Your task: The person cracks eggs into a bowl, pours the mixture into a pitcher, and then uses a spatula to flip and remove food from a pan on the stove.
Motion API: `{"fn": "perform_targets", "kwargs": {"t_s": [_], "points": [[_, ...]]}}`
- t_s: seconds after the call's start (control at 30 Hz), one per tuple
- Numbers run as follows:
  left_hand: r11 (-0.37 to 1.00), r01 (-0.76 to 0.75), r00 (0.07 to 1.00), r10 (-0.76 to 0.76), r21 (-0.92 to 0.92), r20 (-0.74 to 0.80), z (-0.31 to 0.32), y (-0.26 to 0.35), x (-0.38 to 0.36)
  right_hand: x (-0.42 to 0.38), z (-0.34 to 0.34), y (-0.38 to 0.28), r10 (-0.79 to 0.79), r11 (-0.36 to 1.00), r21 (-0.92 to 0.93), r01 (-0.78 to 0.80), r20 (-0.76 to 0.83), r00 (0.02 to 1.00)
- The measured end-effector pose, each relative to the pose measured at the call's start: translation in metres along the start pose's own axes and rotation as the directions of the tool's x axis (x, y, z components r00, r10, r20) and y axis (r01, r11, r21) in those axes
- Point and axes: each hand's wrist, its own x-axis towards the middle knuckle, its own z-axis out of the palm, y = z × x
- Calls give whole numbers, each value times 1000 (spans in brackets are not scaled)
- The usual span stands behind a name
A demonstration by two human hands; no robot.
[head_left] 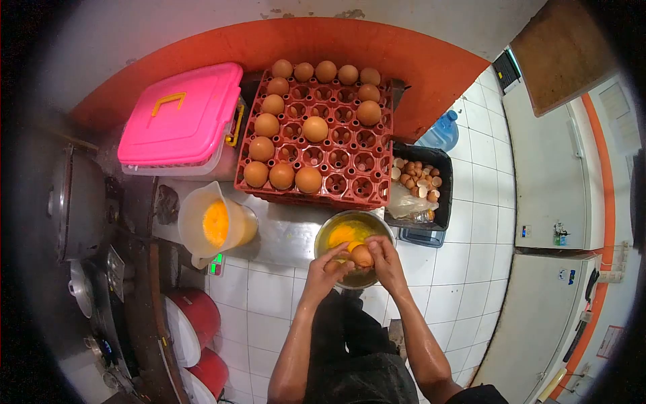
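Observation:
Over a metal bowl point(321, 232), both of my hands are closed on a cracked brown egg point(362, 256). My left hand point(321, 275) grips one part of the shell, mostly hidden by the fingers. The larger shell part is held in my right hand point(390, 271), its rounded side facing up. Orange yolk shows between the two parts. Inside the bowl lie yolk and clear egg white point(344, 234). Just beyond stands a red plastic egg tray point(323, 149), with brown eggs along its edges and many bare cups.
Left of the bowl, a plastic jug point(247, 225) holds orange beaten egg. A pink-lidded box point(178, 118) sits behind it. Right of the tray, a black bin point(441, 202) contains eggshells and a plastic bag. A blue water bottle point(441, 132) stands farther back.

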Motion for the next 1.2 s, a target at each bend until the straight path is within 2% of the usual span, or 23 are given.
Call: {"fn": "perform_targets", "kwargs": {"t_s": [0.03, 0.07, 0.1, 0.13, 0.17, 0.2, 0.23, 0.27, 0.3, 0.43, 0.5, 0.53, 0.6, 0.7, 0.73, 0.77, 0.8, 0.83, 0.87, 0.9, 0.97, 1.1, 1.2], "points": [[996, -67, 998, 65, 53, 25, 1, 8, -1, 1, 0, 6, 1, 1000, -1, -1, 0, 1000], [986, -135, 990, 130, 103, 54, 1, 12, 0, 3, 0, 12, 65, 998, -3, -65, 153, 986], [985, -137, 990, 132, 101, 54, -1, 13, 2, 6, 0, 9, 125, 992, -16, -126, 302, 945], [983, -38, 999, 31, 179, 41, -4, 12, 4, 8, -3, 6, 123, 992, -18, -123, 301, 946], [965, 62, 997, -70, 255, 20, -6, 11, 6, 8, -6, 2, 48, 999, 1, -51, 327, 944], [965, 62, 997, -70, 254, 21, -6, 9, 7, 7, -10, -9, -26, 1000, 23, 19, 351, 936], [967, 5, 1000, -5, 256, -1, -6, 6, 6, 9, -17, -36, -25, 1000, 23, 18, 351, 936], [964, -53, 998, 60, 260, -22, -5, 5, 6, 13, -24, -75, 69, 998, -28, -63, 385, 920], [964, -52, 998, 59, 260, -21, -4, 6, 6, 16, -28, -94, 163, 987, -81, -142, 412, 897], [935, -32, 999, 42, 353, -19, -3, 21, 7, 21, -25, -84, 236, 962, -230, -146, 436, 868], [921, -49, 999, 53, 387, 1, -6, 16, 9, 21, -25, -89, 95, 989, -141, -34, 452, 887], [890, -59, 998, 57, 452, 20, -9, 5, 14, 21, -24, -89, 96, 989, -140, -36, 452, 887], [855, -72, 997, 59, 514, 40, -11, -5, 17, 19, -20, -86, -91, 986, -91, 138, 400, 912], [772, -64, 998, 45, 632, 47, -10, -6, 21, 16, -17, -66, -107, 982, -105, 160, 390, 914], [785, -121, 993, 90, 607, 82, -9, -8, 22, 15, -16, -56, -108, 982, -104, 160, 391, 914], [794, -174, 985, 135, 582, 111, -9, -12, 23, 14, -16, -46, -25, 973, -202, 115, 401, 916], [790, -158, 987, 135, 592, 83, -8, -27, 29, 13, -14, -36, 48, 954, -287, 82, 421, 906], [787, -242, 970, 207, 567, 127, -8, -49, 36, 10, -16, -27, -15, 968, -219, 119, 426, 905], [777, -318, 948, 272, 543, 166, -12, -62, 34, 12, -17, -37, 37, 968, -240, 78, 441, 897], [773, -290, 956, 267, 564, 126, -13, -54, 30, 14, -18, -54, 92, 962, -270, 36, 445, 891], [737, -327, 934, 346, 591, 86, -4, -29, 30, 14, -16, -65, 81, 969, -245, 34, 446, 892], [732, -319, 941, 319, 602, 111, -2, -39, 34, 15, -17, -64, 111, 960, -281, 10, 410, 905], [788, -278, 952, 300, 550, 52, -1, -49, 37, 18, -16, -71, 134, 962, -271, -20, 407, 904]]}}
